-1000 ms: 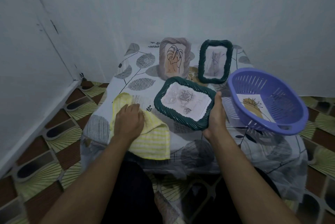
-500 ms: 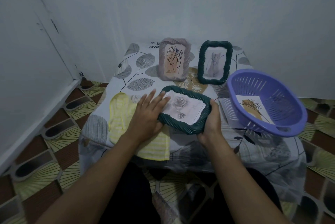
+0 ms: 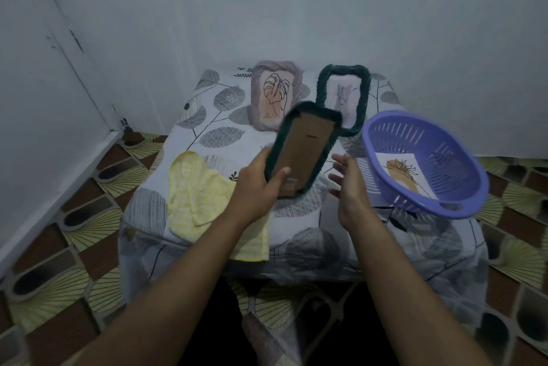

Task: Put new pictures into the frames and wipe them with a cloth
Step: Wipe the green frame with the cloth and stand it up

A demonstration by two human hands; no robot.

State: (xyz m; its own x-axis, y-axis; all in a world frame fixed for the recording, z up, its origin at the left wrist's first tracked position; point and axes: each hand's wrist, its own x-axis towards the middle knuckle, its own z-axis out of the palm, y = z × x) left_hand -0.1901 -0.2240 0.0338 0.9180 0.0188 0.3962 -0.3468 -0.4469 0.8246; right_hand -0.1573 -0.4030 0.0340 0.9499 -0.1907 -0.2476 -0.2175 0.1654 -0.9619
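My left hand (image 3: 257, 187) grips a dark green woven frame (image 3: 305, 149) by its lower left edge, lifted above the table with its brown cardboard back facing me. Just right of the frame my right hand (image 3: 348, 185) hovers with fingers spread and holds nothing. A yellow striped cloth (image 3: 197, 190) lies crumpled on the table to the left. At the back stand a pinkish frame (image 3: 275, 93) with a leaf drawing and a second green frame (image 3: 344, 96). A picture sheet (image 3: 400, 171) with an orange plant drawing lies in the purple basket (image 3: 462, 185).
The small table (image 3: 296, 217) wears a leaf-print cover and sits in a corner between two pale walls. Patterned floor tiles surround it. The basket overhangs the table's right side. My legs are under the near edge.
The green frame was lifted off the table and turned over, so its back now shows. My left hand took hold of it and my right hand let go.
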